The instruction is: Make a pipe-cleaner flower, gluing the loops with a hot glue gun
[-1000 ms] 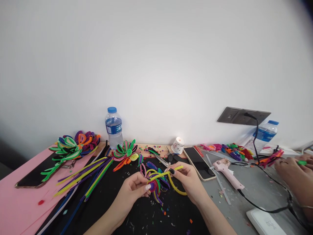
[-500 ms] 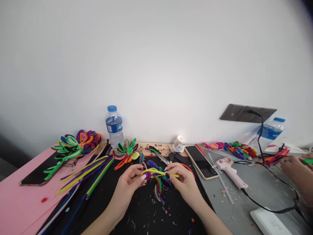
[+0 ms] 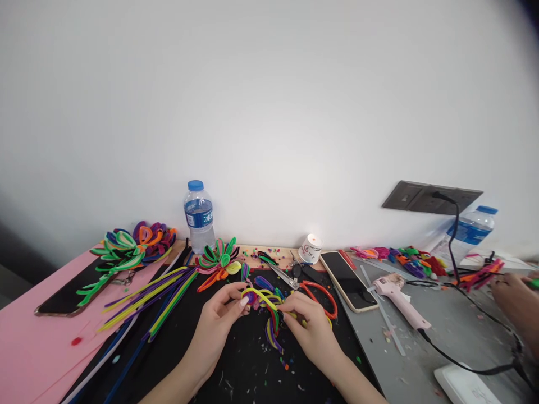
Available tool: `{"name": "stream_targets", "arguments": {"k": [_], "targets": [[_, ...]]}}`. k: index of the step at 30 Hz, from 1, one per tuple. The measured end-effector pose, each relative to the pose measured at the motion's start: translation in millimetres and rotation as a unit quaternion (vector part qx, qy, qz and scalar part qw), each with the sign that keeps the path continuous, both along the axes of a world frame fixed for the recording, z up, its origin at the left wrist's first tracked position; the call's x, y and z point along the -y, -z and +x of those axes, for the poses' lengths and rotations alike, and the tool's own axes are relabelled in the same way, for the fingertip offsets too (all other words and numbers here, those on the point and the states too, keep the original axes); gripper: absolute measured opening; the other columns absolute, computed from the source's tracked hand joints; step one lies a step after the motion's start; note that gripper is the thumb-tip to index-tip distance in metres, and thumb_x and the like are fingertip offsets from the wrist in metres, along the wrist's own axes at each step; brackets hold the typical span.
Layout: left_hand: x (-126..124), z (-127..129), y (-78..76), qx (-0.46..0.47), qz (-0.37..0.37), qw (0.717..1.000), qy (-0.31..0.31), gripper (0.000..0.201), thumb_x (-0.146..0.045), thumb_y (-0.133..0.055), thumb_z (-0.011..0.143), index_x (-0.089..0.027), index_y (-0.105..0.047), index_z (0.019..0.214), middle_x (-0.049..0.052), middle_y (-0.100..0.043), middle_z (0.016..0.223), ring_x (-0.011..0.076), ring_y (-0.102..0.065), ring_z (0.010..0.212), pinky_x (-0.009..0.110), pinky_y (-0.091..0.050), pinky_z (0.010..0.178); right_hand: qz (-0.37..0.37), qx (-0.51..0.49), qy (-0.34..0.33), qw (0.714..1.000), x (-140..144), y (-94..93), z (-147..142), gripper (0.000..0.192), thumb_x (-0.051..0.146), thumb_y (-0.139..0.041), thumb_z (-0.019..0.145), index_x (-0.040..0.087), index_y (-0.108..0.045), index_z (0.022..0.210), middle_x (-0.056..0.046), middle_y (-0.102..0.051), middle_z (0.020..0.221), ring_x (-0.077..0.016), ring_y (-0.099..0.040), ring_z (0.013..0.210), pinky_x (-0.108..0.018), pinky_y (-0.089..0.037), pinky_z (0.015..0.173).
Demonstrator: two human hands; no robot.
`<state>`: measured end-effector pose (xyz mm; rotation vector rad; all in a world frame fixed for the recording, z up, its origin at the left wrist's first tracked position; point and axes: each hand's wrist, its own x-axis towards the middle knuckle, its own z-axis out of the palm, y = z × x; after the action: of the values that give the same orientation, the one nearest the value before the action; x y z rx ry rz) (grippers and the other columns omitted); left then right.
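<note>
Over black mat [image 3: 248, 365]: left hand [image 3: 217, 317] pinches purple coil [image 3: 251, 297], right hand [image 3: 309, 322] pinches yellow pipe cleaner [image 3: 265, 298]. Scrap-strewn room nearside; grey tabletop [image 3: 406, 373] past mat's right edge. Blue-capped bottle [image 3: 199, 216] beyond, clear liquid inside.

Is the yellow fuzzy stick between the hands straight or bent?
Bent: the yellow fuzzy stick shows a curve between the left hand and right hand.

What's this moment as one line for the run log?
left hand: pinching purple pipe-cleaner coil | right hand: pinching yellow pipe cleaner | red-orange-handled scissors: beyond right hand
</note>
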<state>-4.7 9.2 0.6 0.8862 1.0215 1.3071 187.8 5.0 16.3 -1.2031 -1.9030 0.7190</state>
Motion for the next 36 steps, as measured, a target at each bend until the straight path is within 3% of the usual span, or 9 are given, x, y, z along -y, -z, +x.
{"name": "stream_targets", "arguments": {"k": [20, 27, 36], "targets": [[6, 9, 0.9, 0.050, -0.026, 0.998, 0.011, 0.029, -0.026, -0.068, 0.070, -0.022, -0.065, 0.099, -0.001, -0.056, 0.075, 0.0135, -0.055, 0.074, 0.027, -0.047, 0.075, 0.014, 0.019, -0.062, 0.998, 16, 8.6, -16, 0.018, 0.008, -0.048, 0.080, 0.019, -0.061, 0.077, -0.001, -0.055, 0.071, -0.0147, -0.051, 0.062, -0.024, -0.038, 0.054], [9, 11, 0.7, 0.076, -0.036, 0.996, 0.029, 0.028, -0.026, -0.066, 0.073, -0.023, -0.065, 0.100, -0.001, -0.056, 0.075, 0.0130, -0.054, 0.077, 0.026, -0.047, 0.078, 0.028, -0.006, -0.069, 0.997, 20, 10.4, -18, 0.022, 0.006, -0.046, 0.078, 0.022, -0.060, 0.083, -0.007, -0.053, 0.100, -0.0177, -0.055, 0.080, -0.026, -0.047, 0.063], [10, 12, 2.2, 0.087, -0.045, 0.994, 0.040, 0.030, -0.025, -0.065, 0.074, -0.022, -0.064, 0.104, -0.001, -0.055, 0.075, 0.0126, -0.053, 0.077, 0.027, -0.046, 0.080, 0.044, -0.008, -0.081, 0.996, 22, 8.9, -19, 0.023, 0.004, -0.045, 0.080, 0.021, -0.059, 0.086, -0.007, -0.057, 0.106, -0.0180, -0.057, 0.092, -0.029, -0.048, 0.079]]}}
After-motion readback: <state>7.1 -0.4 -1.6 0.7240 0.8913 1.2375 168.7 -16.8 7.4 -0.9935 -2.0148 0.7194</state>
